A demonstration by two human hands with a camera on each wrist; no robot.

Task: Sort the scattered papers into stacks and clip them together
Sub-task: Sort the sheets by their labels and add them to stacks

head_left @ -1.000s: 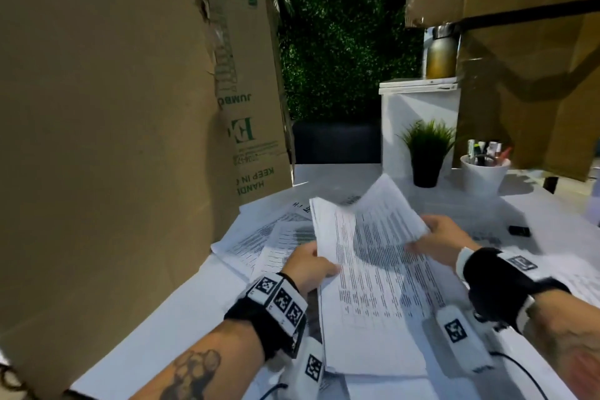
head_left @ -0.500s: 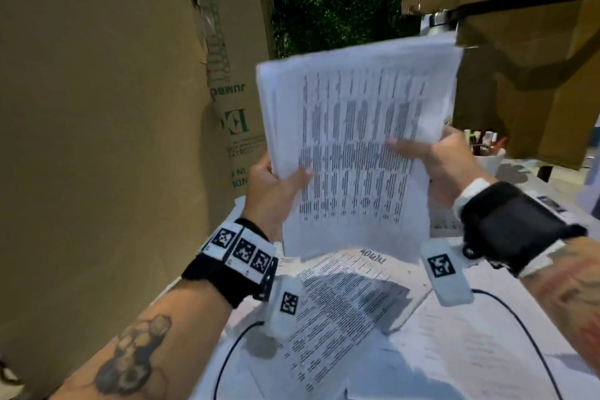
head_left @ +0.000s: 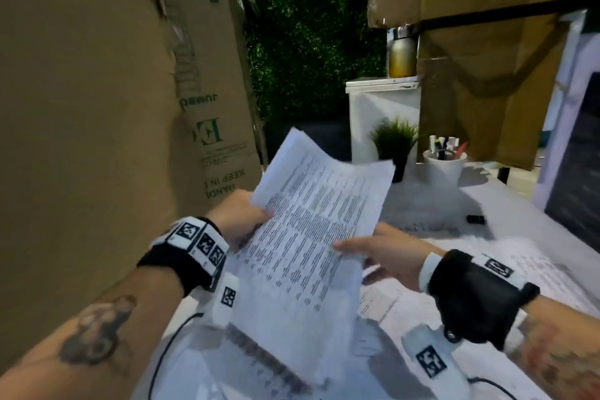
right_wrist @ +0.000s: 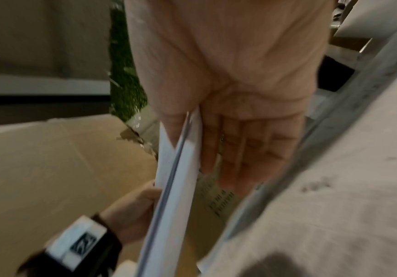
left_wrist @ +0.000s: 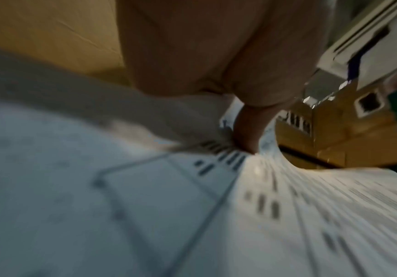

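You are pinching the left edge of the sheaf of white printed sheets with your left hand, thumb on top and fingers hidden beneath, while your right hand is gripping the right edge, thumb lying across the print and straight fingers spread under the paper. The sheaf is tilting in the air above the loose printed pages lying on the white table. To do this well, I would judge you should be loosening both grips slightly and tapping the lower edge on the table until the sheets are sitting flush. The tall brown cardboard box at left is showing mirrored green lettering, seemingly "JUMBO", a large "E" and "KEEP IN"; the sheets' own print is too blurred to read.
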